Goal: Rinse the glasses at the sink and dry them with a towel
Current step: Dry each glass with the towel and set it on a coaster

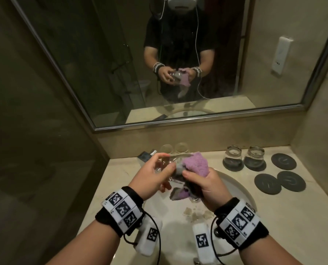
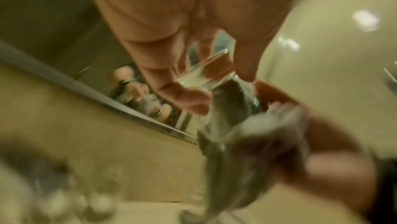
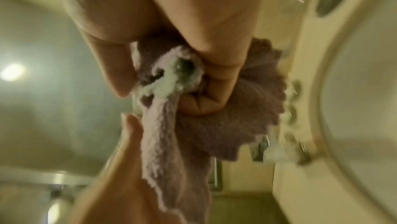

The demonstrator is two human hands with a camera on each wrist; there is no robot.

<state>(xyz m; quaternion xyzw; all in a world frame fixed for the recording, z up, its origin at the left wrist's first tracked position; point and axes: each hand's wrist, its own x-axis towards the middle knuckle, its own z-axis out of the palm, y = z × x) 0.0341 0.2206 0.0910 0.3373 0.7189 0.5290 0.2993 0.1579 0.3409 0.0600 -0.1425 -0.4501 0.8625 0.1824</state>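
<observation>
Bathroom counter (image 1: 285,213), beige, round sink (image 1: 241,190). Left hand (image 1: 149,176): grip clamped on clear glass (image 1: 166,165), held over sink. Right hand (image 1: 203,184): grip clamped on lilac towel (image 1: 253,165), bunched, pressed against glass, loose end hanging below grip.

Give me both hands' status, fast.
Left hand: closed, gripping the glass over the sink.
Right hand: closed, gripping the purple towel against the glass.
</observation>
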